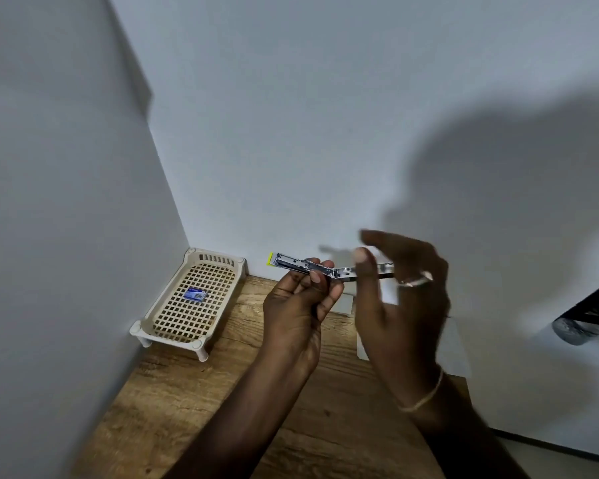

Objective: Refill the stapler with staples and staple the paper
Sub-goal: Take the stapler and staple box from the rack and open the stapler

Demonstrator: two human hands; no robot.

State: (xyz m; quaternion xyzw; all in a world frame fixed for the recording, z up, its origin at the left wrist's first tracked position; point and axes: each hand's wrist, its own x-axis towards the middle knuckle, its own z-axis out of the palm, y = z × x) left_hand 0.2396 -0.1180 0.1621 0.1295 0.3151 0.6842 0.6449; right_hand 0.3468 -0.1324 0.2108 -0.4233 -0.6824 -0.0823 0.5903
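Head view
Stapler (308, 266): silver metal, swung open into one long strip, yellow tip at its left end; held in the air above the far end of the table.
Left hand (298, 305): fingers and thumb pinch the stapler near its middle.
Right hand (402, 292): blurred, fingers loose and spread at the stapler's right end; contact unclear.
Staple box (195, 294): small, blue, lying in the tray.
Tray (146, 323): cream lattice on short legs, far left corner.
Paper (453, 344): white, flat under the hands, partly hidden.
Table (194, 392): wood grain.
Walls (325, 115): plain white, meeting at a corner.
Count: one stapler, one box, one tray, two hands.
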